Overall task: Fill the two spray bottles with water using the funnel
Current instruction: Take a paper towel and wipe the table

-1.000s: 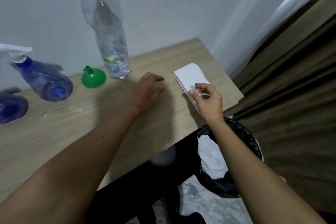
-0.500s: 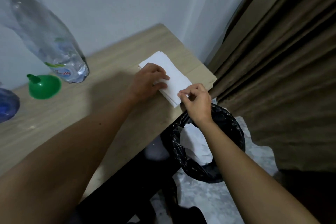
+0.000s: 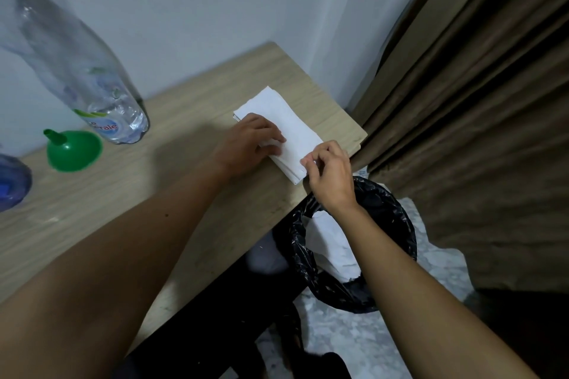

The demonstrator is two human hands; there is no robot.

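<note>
A green funnel [image 3: 74,149] lies mouth-down on the wooden table [image 3: 129,194], spout pointing up-left. Behind it stands a large clear water bottle [image 3: 92,86] with a little water at the bottom. The rounded blue body of one spray bottle [image 3: 10,181] shows at the left edge; the other is out of view. A stack of white paper napkins [image 3: 286,129] lies near the table's right corner. My left hand [image 3: 249,140] presses flat on the stack. My right hand [image 3: 329,172] pinches the stack's near corner between thumb and fingertips.
A black-lined waste bin [image 3: 381,212] with crumpled white paper inside stands on the floor just below the table's right edge, under my right wrist. Brown curtains [image 3: 477,101] hang to the right. A white wall runs behind the table.
My left hand moved right from the bare table onto the napkin stack. My right hand stayed pinching at the stack's near corner. The view swung right, so the spray bottles left the frame.
</note>
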